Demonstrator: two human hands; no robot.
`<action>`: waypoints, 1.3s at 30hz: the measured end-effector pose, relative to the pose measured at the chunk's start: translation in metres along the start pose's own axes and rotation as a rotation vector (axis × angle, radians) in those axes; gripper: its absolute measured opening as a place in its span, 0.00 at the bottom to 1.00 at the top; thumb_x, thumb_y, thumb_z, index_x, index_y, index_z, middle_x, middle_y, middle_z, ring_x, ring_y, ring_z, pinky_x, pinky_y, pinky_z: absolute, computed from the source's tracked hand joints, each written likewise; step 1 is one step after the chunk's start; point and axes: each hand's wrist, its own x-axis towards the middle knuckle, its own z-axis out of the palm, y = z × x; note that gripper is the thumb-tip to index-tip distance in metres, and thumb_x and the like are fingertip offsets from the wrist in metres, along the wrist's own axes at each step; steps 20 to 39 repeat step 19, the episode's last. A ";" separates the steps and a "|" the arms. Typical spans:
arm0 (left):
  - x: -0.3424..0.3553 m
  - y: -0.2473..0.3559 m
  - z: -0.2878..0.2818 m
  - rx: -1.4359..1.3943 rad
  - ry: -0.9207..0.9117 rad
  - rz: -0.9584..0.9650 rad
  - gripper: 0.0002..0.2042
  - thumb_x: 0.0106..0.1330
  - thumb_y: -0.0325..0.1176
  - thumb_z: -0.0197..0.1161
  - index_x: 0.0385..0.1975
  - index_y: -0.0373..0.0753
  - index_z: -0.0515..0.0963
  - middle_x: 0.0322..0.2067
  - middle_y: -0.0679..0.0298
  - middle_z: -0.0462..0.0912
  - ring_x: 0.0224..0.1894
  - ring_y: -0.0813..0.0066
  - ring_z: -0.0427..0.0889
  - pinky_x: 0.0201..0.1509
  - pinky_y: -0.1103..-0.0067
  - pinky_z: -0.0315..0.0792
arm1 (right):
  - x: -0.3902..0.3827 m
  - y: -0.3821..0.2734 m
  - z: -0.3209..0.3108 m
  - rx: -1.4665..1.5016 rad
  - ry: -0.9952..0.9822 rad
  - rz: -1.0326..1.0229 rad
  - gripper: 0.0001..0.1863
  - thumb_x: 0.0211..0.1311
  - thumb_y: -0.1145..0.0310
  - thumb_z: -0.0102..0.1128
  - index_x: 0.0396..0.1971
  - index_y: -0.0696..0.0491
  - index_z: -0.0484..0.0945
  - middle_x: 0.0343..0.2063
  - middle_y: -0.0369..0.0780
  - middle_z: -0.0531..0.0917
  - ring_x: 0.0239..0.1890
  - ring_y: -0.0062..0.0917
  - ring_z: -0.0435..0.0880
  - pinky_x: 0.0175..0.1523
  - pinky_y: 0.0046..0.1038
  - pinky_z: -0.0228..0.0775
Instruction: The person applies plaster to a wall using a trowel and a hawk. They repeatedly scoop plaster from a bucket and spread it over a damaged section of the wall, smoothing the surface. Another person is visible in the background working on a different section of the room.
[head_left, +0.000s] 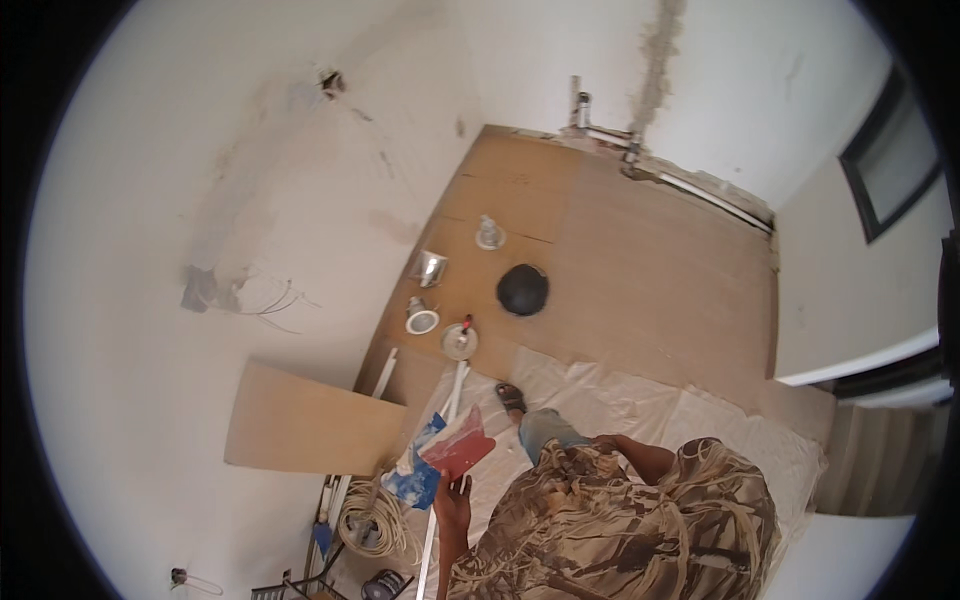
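Note:
My left hand (455,497) is closed on the lower edge of a red putty spreader (460,447), a flat blade smeared with white filler. Right beside it shows a blue, white-smeared sheet or blade (414,472); I cannot tell if my hand holds that too. My right forearm (645,457) is bent in against my body, and its hand is hidden at my hip by the camouflage-patterned shirt (620,530). One sandalled foot (510,398) stands at the edge of a plastic sheet (690,410).
Ahead lie a black round object (523,290), a round light fitting (421,318) and a pale dish (459,343) with a red-handled tool. A board (310,420) leans at the left wall, near coiled cable (372,520) and white strips (457,390). Pipes (715,197) run along the far wall.

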 end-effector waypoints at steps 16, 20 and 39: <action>0.073 0.099 0.025 -0.243 0.367 0.187 0.10 0.66 0.39 0.62 0.43 0.43 0.76 0.43 0.69 0.78 0.47 0.73 0.73 0.53 0.70 0.68 | 0.078 -0.264 -0.064 -0.903 -0.172 -0.284 0.29 0.52 0.48 0.59 0.40 0.62 0.82 0.36 0.48 0.86 0.31 0.41 0.86 0.39 0.40 0.77; 0.090 0.106 0.028 -0.243 0.368 0.122 0.11 0.66 0.39 0.62 0.44 0.43 0.76 0.43 0.69 0.78 0.47 0.73 0.73 0.54 0.70 0.68 | 0.095 -0.289 -0.060 -0.885 -0.161 -0.519 0.22 0.54 0.56 0.56 0.37 0.60 0.83 0.35 0.50 0.85 0.35 0.43 0.85 0.41 0.41 0.76; 0.090 0.106 0.028 -0.243 0.368 0.122 0.11 0.66 0.39 0.62 0.44 0.43 0.76 0.43 0.69 0.78 0.47 0.73 0.73 0.54 0.70 0.68 | 0.095 -0.289 -0.060 -0.885 -0.161 -0.519 0.22 0.54 0.56 0.56 0.37 0.60 0.83 0.35 0.50 0.85 0.35 0.43 0.85 0.41 0.41 0.76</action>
